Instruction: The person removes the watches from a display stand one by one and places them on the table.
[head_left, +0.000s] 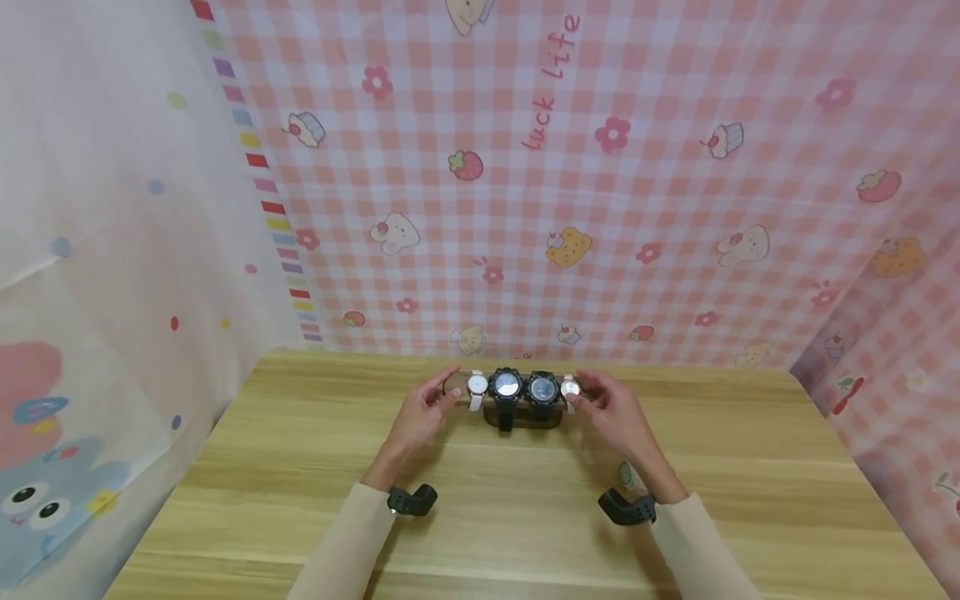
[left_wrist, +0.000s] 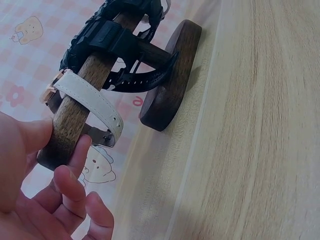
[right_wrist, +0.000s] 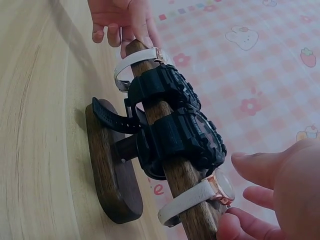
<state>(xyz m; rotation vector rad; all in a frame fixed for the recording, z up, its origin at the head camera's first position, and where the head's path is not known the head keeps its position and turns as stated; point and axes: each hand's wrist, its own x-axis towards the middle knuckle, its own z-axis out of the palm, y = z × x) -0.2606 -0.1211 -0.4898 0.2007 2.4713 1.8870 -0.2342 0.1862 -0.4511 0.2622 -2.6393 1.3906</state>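
Observation:
A dark wooden watch stand (left_wrist: 172, 82) stands on the table with its crossbar (right_wrist: 161, 108) carrying several watches. Two black chunky watches (head_left: 507, 383) (head_left: 543, 389) sit in the middle. A white-strapped watch (head_left: 477, 384) is near the left end, and another white-strapped watch with a rose-gold case (right_wrist: 220, 187) is near the right end. My left hand (head_left: 422, 410) pinches the bar's left end between thumb and fingers. At the right end, my right hand (head_left: 617, 414) has its fingers by the bar and watch case; its thumb (right_wrist: 255, 167) stands apart from the dial in the right wrist view.
The stand rests toward the back of the wood-grain table (head_left: 510, 517). Behind it hangs a pink checked cloth (head_left: 525, 208), with a pale patterned cloth (head_left: 150, 250) at the left. Each wrist wears a black band device (head_left: 412, 500).

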